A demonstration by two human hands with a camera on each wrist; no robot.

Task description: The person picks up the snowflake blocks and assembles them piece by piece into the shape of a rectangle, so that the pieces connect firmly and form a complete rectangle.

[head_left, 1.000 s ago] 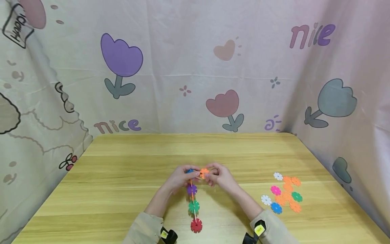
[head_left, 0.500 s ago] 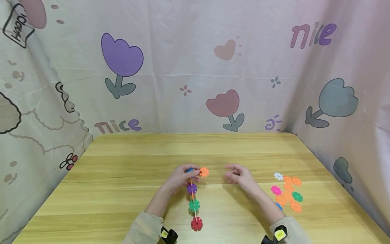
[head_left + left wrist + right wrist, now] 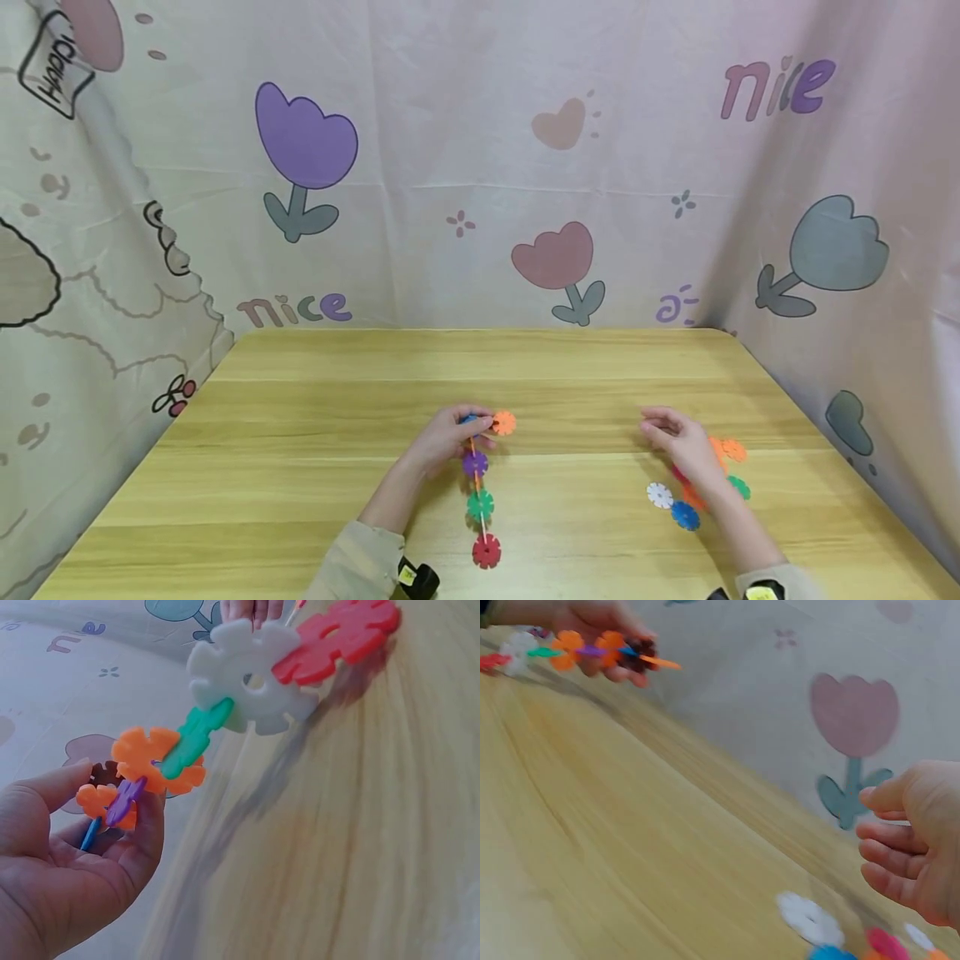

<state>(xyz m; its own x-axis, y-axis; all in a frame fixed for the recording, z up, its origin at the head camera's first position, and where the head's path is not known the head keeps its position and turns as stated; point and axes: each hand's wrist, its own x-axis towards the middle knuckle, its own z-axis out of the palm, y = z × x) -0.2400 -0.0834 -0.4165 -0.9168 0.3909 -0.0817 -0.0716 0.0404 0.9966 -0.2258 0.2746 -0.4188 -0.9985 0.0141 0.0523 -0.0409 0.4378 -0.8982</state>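
My left hand (image 3: pixel 442 440) pinches the far end of a chain of plastic snowflake discs slotted into one another. From its fingers the chain runs toward me past a purple disc (image 3: pixel 475 463) and a green disc (image 3: pixel 480 504) to a red disc (image 3: pixel 487 552). An orange disc (image 3: pixel 504 423) juts out rightward beyond the thumb. In the left wrist view a dark brown disc (image 3: pixel 105 774) sits at the fingertips, and a white disc (image 3: pixel 217 671) joins the red one. Over the loose discs at the right, my right hand (image 3: pixel 686 446) holds nothing, its fingers loosely bent.
Loose discs lie on the wooden table (image 3: pixel 337 500) at the right: white (image 3: pixel 660 495), blue (image 3: pixel 686 515), green (image 3: pixel 740 487), and several orange ones (image 3: pixel 735 451). A pink disc (image 3: pixel 887 943) shows in the right wrist view. A printed curtain (image 3: pixel 420 125) hangs behind the table.
My right hand has let go of the orange disc at the chain's end and moved right to above the loose discs. The left hand and chain have stayed nearly still.
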